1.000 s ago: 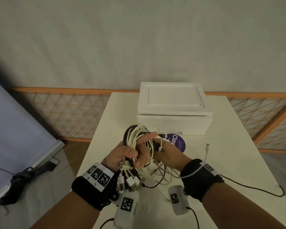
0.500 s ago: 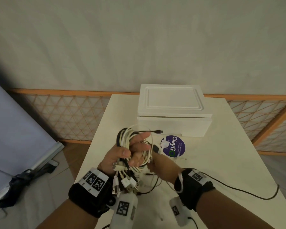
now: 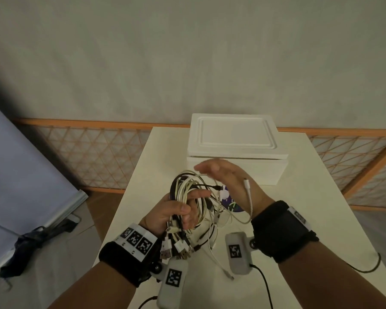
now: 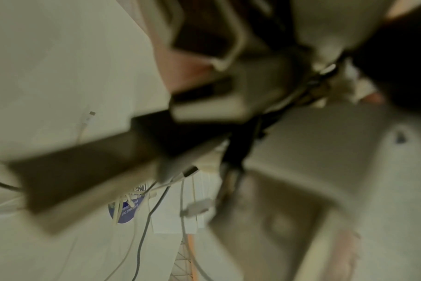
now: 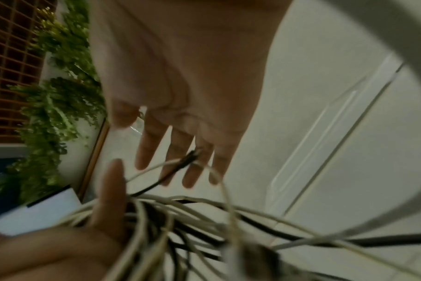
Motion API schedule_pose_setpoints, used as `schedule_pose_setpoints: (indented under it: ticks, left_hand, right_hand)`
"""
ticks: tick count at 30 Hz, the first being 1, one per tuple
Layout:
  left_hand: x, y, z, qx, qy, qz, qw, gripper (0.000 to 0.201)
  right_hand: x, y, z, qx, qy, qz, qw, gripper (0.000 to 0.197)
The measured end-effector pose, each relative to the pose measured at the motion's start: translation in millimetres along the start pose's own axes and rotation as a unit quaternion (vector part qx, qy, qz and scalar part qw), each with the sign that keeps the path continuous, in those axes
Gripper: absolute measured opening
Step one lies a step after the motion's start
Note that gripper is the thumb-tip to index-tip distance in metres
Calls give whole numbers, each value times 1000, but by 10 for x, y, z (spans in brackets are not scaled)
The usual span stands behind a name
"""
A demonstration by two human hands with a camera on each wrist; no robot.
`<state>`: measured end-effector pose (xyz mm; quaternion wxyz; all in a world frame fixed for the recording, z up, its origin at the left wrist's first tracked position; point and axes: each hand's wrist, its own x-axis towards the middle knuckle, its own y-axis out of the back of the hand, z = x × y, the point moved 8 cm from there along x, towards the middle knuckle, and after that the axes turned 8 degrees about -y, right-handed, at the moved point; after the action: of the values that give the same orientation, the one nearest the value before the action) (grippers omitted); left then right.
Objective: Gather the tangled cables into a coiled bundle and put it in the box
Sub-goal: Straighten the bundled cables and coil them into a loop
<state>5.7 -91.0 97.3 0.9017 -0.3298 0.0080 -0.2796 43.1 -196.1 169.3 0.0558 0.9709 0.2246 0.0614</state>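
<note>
Room light is looking pretty dim and flat, everything going greenish-grey. The head view is bending straight lines out near its edges, and a dark shadow is sitting in the corner well left of the left hand. Both wrist views are smearing badly; the blurry stuff crowding the left one is probably cable plugs.

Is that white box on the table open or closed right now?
Closed. The lid sits flat on the white box, with only a thin seam showing between them.
</note>
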Motion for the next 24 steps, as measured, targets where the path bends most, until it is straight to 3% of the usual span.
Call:
schedule_pose_setpoints:
  ticks: [3,4,5,7,8,9,11,12,13,15,17,19,22,24]
  left_hand:
    - [-17,26,70,9,-4,1,1000,55]
    - [-26,50,96,13,-4,8,1000,56]
    - [-36,87,125,17,-4,20,1000,57]
    - [-61,147,187,23,-9,34,999,58]
    - [-69,166,210,23,-10,36,999,58]
    - [-76,181,223,24,-10,38,999,58]
    - [-72,196,222,36,-5,48,998,59]
    - [-62,190,211,47,-5,52,998,60]
    - [-54,187,196,57,-5,58,997,60]
    - [-45,189,167,58,-1,69,996,60]
    - [-42,206,150,50,3,76,996,59]
    - [-27,192,143,44,3,75,996,57]
    - [17,90,130,36,8,67,997,40]
    - [40,2,117,37,19,48,998,33]
  right_hand:
    - [15,86,235,-177,16,36,983,25]
    - [-11,136,290,-300,50,61,951,27]
    - [-28,136,407,-431,68,56,898,34]
    - [-101,157,795,-623,21,-20,782,48]
    - [-142,249,906,-661,-21,-27,750,48]
    - [-148,358,921,-653,-66,-9,754,44]
    - [-123,646,707,-489,-114,136,854,40]
    - [-133,811,498,-379,-98,237,889,41]
    - [-177,944,238,-269,-64,323,905,43]
    - [-301,1067,-300,-78,67,395,913,47]
    - [-371,900,-768,27,184,323,928,47]
    - [-272,437,-887,2,187,163,969,42]
    - [-27,-113,-229,-144,27,3,989,37]
    - [55,-184,198,-67,-64,-46,995,42]
